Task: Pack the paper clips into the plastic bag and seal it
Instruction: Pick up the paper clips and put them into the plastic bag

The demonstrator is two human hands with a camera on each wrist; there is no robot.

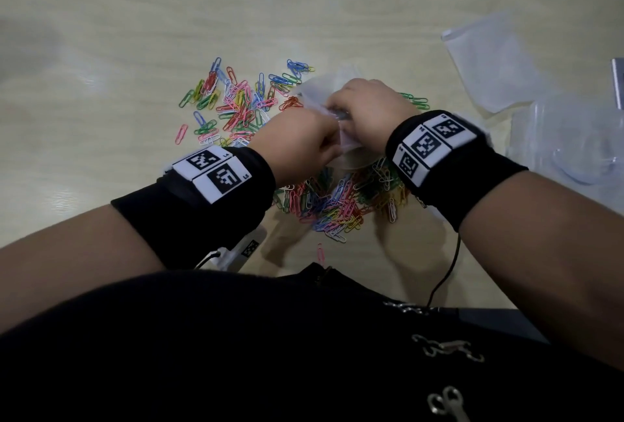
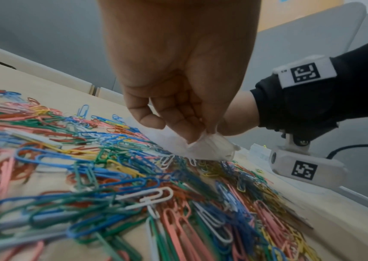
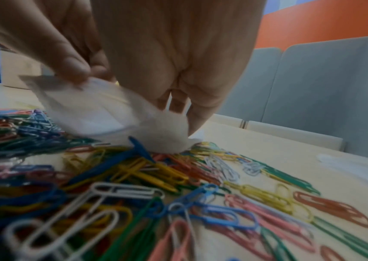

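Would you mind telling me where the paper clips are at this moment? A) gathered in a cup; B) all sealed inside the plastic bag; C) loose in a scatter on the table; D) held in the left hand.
C: the paper clips lie spread over the table, while both the left hand and right hand hold the plastic bag above them.

Readable text is very little. On left wrist band's white marker tags (image 1: pixel 212 174), small print "L4" at 1 o'clock of upper tag, "L5" at 3 o'clock of lower tag. Right wrist band's tags (image 1: pixel 429 144) have print too small to read.
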